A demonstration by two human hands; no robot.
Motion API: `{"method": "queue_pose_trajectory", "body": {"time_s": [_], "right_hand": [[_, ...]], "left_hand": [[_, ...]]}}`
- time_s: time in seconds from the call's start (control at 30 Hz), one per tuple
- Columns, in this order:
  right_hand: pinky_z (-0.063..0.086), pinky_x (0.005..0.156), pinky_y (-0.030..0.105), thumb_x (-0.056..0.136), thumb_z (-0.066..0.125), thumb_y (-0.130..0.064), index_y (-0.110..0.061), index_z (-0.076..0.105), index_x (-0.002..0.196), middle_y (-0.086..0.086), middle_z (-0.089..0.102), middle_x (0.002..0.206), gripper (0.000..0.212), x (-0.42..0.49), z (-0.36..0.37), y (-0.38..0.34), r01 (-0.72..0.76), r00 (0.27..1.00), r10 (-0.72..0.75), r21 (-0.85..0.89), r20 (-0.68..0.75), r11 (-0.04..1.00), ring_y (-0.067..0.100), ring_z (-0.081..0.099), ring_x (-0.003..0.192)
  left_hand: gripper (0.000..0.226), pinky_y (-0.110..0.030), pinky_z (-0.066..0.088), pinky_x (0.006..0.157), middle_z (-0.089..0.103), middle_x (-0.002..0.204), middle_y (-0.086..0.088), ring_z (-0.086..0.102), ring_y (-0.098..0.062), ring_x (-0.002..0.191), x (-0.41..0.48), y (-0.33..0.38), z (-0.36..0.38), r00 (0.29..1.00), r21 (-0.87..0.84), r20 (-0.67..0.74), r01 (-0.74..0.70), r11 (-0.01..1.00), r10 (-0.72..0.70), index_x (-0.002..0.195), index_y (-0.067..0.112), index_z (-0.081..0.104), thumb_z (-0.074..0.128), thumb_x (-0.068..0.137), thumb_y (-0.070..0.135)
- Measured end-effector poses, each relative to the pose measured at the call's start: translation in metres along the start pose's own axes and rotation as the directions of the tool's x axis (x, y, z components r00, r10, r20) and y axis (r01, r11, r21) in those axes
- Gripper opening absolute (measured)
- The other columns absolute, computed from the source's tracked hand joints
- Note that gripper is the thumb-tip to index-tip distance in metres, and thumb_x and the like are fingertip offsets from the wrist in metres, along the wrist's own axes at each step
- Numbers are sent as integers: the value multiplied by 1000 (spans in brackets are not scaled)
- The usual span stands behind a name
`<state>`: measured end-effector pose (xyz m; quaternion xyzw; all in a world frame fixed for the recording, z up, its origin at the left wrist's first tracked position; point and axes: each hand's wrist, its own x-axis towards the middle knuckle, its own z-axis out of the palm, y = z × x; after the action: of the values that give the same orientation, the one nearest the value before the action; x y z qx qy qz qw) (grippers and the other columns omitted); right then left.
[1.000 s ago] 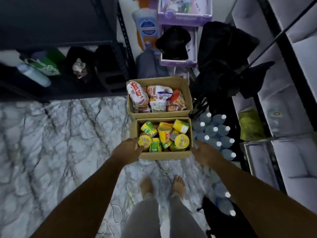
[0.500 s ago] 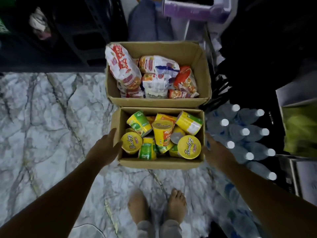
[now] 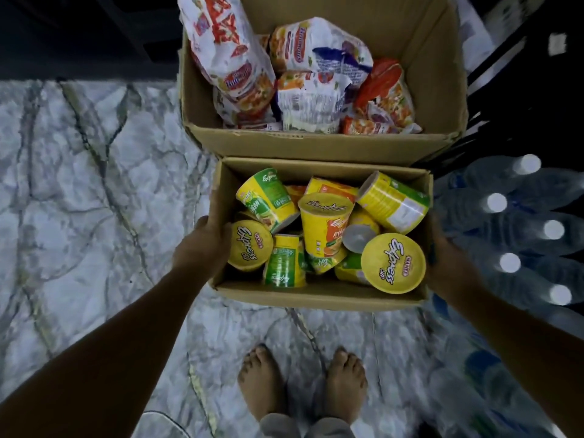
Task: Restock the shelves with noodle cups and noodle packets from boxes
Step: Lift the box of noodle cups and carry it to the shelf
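A small cardboard box [image 3: 319, 295] on the marble floor holds several yellow and green noodle cups [image 3: 327, 230], most lying tumbled. My left hand [image 3: 202, 245] grips the box's left wall, thumb over the rim. My right hand [image 3: 444, 262] presses against the right wall, mostly hidden behind it. Directly behind stands a larger cardboard box [image 3: 322, 145] filled with red, white and orange noodle packets [image 3: 309, 80].
A pack of clear water bottles [image 3: 518, 229] with white caps lies close to the right of the cup box. My bare feet [image 3: 303, 384] stand just in front of it. Dark shelving [image 3: 88, 33] runs along the back left. Marble floor [image 3: 79, 191] spreads to the left.
I have bent lower, so both boxes look much bigger. Both hands moved in from beside the cup box and now hold its two side walls.
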<state>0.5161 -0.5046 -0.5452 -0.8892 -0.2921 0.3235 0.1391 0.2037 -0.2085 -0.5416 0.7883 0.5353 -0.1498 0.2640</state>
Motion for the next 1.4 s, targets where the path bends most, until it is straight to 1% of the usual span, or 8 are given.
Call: {"method": "queue_pose_trajectory", "body": {"time_s": [0.2, 0.33, 0.47, 0.7, 0.97, 1.1, 1.27, 1.4], "right_hand": [[55, 83, 52, 101, 62, -35, -55, -20, 153, 24, 67, 121, 99, 6, 14, 2, 7, 998, -8, -17, -58, 1000, 44, 67, 100], [53, 71, 45, 104, 56, -36, -60, -27, 147, 23, 68, 100, 96, 11, 20, 12, -7, 997, 6, -11, -75, 1000, 40, 68, 82], [48, 57, 37, 107, 47, -40, -49, -27, 153, 12, 61, 72, 88, 12, 24, 16, -52, 994, 48, -38, -103, 998, 26, 57, 57], [33, 55, 29, 105, 55, -27, -30, -20, 160, -2, 50, 67, 93, 13, 24, 19, -19, 997, 12, -78, -81, 997, 12, 47, 54], [27, 49, 24, 106, 53, -22, -17, -14, 162, 3, 52, 63, 88, -19, 22, 9, 49, 994, -54, -60, -92, 997, 14, 47, 50], [50, 57, 41, 104, 56, -20, -17, -10, 163, 18, 61, 69, 88, -51, 13, -3, 62, 993, -63, -14, -96, 998, 35, 61, 59], [56, 68, 54, 102, 60, -22, -24, -14, 162, 28, 68, 85, 95, -100, -21, -28, 51, 997, -51, 4, -63, 999, 43, 67, 73], [44, 62, 38, 102, 59, -22, -16, -9, 163, 12, 55, 70, 91, -146, -63, -59, 65, 996, -67, -24, -65, 998, 34, 58, 63]], "left_hand": [[76, -52, 54, 79, 65, 106, -26, 65, -46, 88, 8, -9, 18, 996, -57, -73, -55, 997, 51, 159, 41, -16, 40, 107, 38], [77, -49, 51, 73, 67, 92, -31, 65, -48, 82, 8, -8, 23, 990, -97, -127, -76, 992, 64, 162, 37, -11, 43, 108, 31], [74, -49, 49, 70, 65, 86, -33, 64, -51, 80, 6, -5, 24, 982, -120, -175, -90, 989, 68, 164, 36, -6, 43, 109, 28], [75, -43, 41, 63, 47, 68, -9, 54, -38, 63, 5, -4, 22, 980, -98, -173, -116, 988, 98, 165, 30, -6, 42, 109, 19], [75, -42, 37, 60, 56, 66, -26, 60, -50, 66, -18, -18, 15, 976, -48, -168, -148, 988, 138, 166, 21, 1, 46, 107, 12], [74, -47, 41, 64, 62, 76, -35, 61, -53, 72, -47, -22, -9, 977, -41, -163, -144, 989, 136, 166, 22, 0, 44, 107, 13], [75, -47, 42, 63, 62, 74, -30, 61, -48, 71, -95, -26, -55, 982, -38, -149, -123, 992, 116, 165, 29, -7, 41, 108, 19], [76, -43, 39, 63, 55, 68, -17, 56, -40, 66, -149, -22, -104, 986, -49, -149, -81, 996, 73, 164, 32, -9, 41, 108, 21]]}}
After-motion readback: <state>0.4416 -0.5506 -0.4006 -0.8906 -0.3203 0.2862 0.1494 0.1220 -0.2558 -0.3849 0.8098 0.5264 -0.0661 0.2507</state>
